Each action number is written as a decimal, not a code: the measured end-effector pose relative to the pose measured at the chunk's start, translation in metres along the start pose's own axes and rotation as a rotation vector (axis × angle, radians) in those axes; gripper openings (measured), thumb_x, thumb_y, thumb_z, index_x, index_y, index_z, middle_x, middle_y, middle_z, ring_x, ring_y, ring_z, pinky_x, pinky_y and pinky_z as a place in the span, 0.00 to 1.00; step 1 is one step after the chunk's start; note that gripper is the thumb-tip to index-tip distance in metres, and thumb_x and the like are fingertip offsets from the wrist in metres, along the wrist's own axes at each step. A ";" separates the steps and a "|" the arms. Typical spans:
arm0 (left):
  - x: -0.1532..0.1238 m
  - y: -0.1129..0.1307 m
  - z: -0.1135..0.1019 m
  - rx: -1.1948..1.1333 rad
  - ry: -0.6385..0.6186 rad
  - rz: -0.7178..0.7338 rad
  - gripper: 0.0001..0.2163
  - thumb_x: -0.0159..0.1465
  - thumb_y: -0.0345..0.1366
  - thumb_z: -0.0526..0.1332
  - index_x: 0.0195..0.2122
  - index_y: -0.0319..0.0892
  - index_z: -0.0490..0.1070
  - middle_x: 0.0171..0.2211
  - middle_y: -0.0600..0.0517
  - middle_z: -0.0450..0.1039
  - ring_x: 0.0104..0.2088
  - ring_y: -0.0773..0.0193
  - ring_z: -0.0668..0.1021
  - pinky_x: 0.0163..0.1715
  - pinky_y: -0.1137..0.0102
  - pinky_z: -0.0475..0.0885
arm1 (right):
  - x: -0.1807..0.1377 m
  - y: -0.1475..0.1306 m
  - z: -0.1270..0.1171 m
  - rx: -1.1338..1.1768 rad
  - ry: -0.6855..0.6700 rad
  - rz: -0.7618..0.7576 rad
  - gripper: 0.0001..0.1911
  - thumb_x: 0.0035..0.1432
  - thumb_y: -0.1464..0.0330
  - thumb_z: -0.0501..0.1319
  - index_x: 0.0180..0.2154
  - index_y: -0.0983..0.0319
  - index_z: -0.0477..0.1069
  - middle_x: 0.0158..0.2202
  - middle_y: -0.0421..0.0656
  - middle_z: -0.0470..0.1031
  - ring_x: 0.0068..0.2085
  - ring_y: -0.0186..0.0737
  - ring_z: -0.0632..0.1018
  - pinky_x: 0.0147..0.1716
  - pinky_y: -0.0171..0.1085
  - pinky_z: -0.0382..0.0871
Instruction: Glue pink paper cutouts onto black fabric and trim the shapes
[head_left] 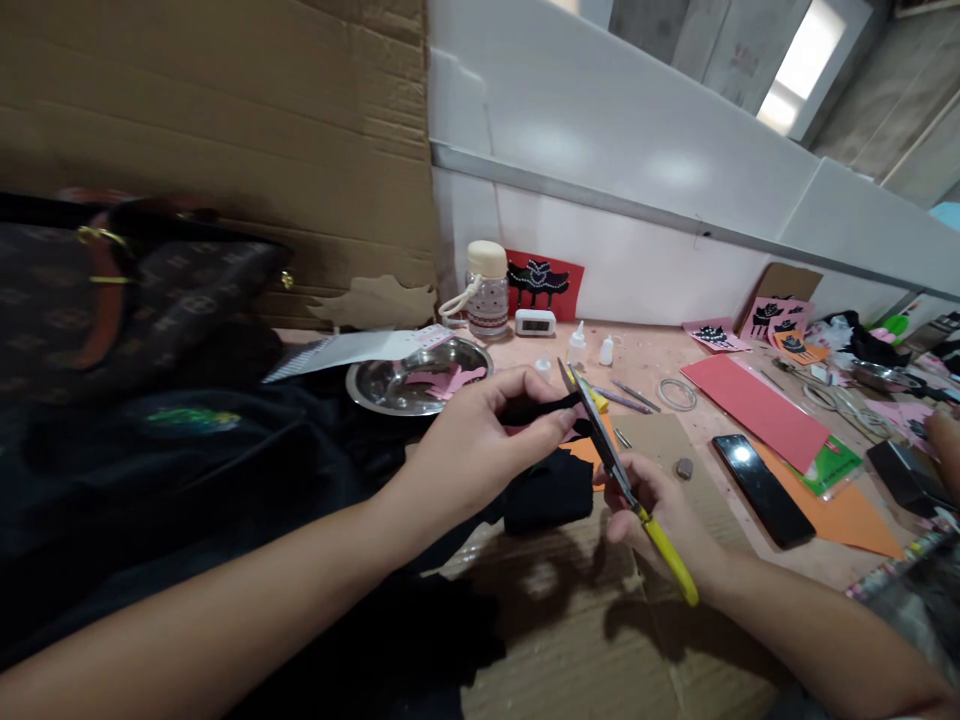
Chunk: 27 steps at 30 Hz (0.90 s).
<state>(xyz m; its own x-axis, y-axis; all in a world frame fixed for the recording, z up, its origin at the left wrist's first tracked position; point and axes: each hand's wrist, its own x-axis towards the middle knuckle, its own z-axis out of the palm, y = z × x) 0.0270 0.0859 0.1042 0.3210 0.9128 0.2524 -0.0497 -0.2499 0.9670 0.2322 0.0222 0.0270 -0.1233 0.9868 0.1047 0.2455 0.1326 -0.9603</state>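
My left hand pinches a strip of black felt between thumb and fingers and holds it out to the right. My right hand grips yellow-handled scissors, whose blades point up and away and meet the end of the black strip. Under both hands lies a larger black felt piece on a sheet of cardboard. A bit of orange paper shows beside the blades.
A steel bowl with pink cut-outs, a small bottle, a white clock, glue bottles, a red sheet, a phone and orange paper lie around. A dark bag sits left. Another person's hand is at the right edge.
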 end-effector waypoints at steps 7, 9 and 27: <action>0.000 -0.004 -0.003 0.082 -0.010 0.016 0.14 0.53 0.46 0.69 0.25 0.44 0.67 0.27 0.54 0.77 0.27 0.64 0.77 0.29 0.72 0.73 | 0.002 0.001 0.000 0.016 0.000 0.000 0.38 0.42 0.35 0.73 0.37 0.59 0.71 0.27 0.34 0.62 0.28 0.35 0.61 0.28 0.36 0.55; 0.001 -0.004 -0.003 0.088 -0.015 0.015 0.14 0.53 0.47 0.69 0.25 0.45 0.67 0.27 0.53 0.77 0.28 0.64 0.78 0.30 0.71 0.74 | 0.001 0.002 0.000 0.021 0.002 0.001 0.38 0.42 0.35 0.73 0.38 0.59 0.71 0.27 0.34 0.62 0.28 0.35 0.61 0.28 0.36 0.55; 0.005 -0.017 -0.002 -0.087 -0.147 -0.111 0.11 0.53 0.39 0.73 0.34 0.43 0.74 0.25 0.56 0.79 0.25 0.66 0.81 0.31 0.72 0.79 | 0.004 0.008 -0.002 0.092 0.030 -0.093 0.29 0.59 0.39 0.65 0.48 0.55 0.70 0.37 0.42 0.70 0.36 0.42 0.73 0.34 0.38 0.72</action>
<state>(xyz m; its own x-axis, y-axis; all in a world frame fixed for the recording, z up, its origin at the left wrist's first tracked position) 0.0279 0.0957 0.0889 0.4631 0.8747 0.1429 -0.0857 -0.1163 0.9895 0.2360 0.0271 0.0204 -0.1121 0.9731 0.2011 0.1453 0.2162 -0.9655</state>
